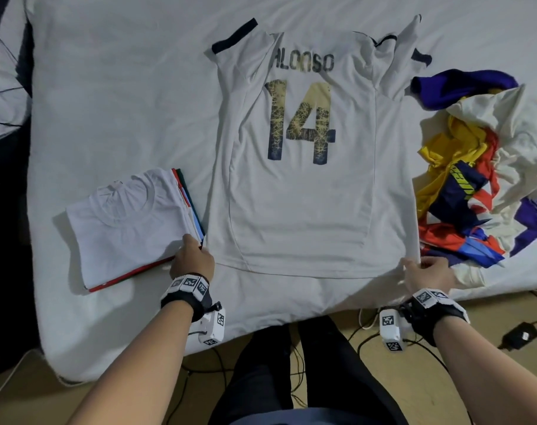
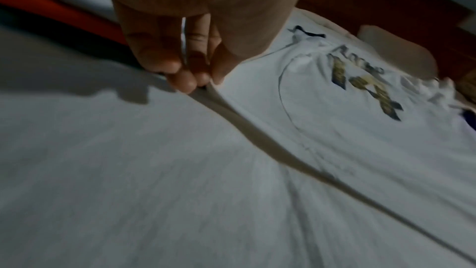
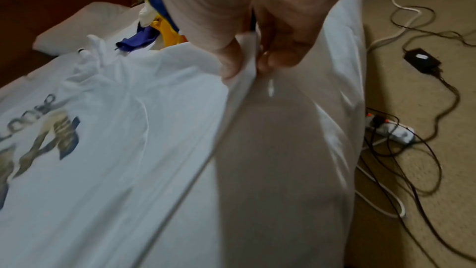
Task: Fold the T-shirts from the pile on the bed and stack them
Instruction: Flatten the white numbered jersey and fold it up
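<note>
The left hand (image 1: 192,260) pinches the left hem corner of the white jersey (image 1: 307,194) between thumb and curled fingers (image 2: 185,83), close to the near edge of the bed (image 1: 123,87). The right hand (image 1: 430,273) pinches the right hem corner the same way, thumb on top and fingers (image 3: 280,56) curled beneath, with the cloth lifted slightly off the sheet. The jersey lies spread back-side up in the middle of the bed, hem toward the near edge, collar toward the far edge; it is printed "ALONSO" and "14". The stack of folded T-shirts (image 1: 132,225) sits just left of the jersey, near the near-left corner, a white shirt on top, touching the left hand. The pile of unfolded T-shirts (image 1: 482,173) lies along the right edge, just beside the jersey. Cables (image 3: 412,140) lie on the floor beyond the near edge
</note>
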Demonstrator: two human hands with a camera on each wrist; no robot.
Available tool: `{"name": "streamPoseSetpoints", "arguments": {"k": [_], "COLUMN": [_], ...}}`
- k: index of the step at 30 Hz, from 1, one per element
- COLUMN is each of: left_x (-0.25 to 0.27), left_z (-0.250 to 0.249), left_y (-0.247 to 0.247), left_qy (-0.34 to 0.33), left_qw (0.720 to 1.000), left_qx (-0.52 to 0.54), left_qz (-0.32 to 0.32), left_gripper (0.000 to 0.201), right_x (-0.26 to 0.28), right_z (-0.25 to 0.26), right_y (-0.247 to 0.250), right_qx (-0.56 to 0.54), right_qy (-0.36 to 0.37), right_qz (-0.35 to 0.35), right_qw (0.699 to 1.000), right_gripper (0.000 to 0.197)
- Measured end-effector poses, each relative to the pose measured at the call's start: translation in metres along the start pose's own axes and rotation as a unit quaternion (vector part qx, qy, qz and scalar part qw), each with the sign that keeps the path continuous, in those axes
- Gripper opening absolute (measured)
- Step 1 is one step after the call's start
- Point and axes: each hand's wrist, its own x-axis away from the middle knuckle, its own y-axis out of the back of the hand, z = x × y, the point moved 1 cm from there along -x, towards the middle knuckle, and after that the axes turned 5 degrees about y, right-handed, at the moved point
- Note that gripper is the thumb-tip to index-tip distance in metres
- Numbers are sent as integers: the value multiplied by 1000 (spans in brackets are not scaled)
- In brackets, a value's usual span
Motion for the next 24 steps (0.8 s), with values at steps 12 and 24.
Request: {"name": "streamPoseSetpoints", "arguments": {"k": [12,24], "left_x": [44,-24], "left_z": [-113,-88], "left_y": [-117,-88], "left_qy": [-469,-144], "left_qw": [835,975], "left_qx": [-278,-166], "left_qz": [78,-38], "left_gripper": [73,78], "right_x": [64,-6], "right_z": [83,79], "right_y": [-129,-108], "right_qx": [299,239], "right_qy": [539,289], "right_qz": [183,105], "right_qw": [766,921], "right_gripper": [65,79]}}
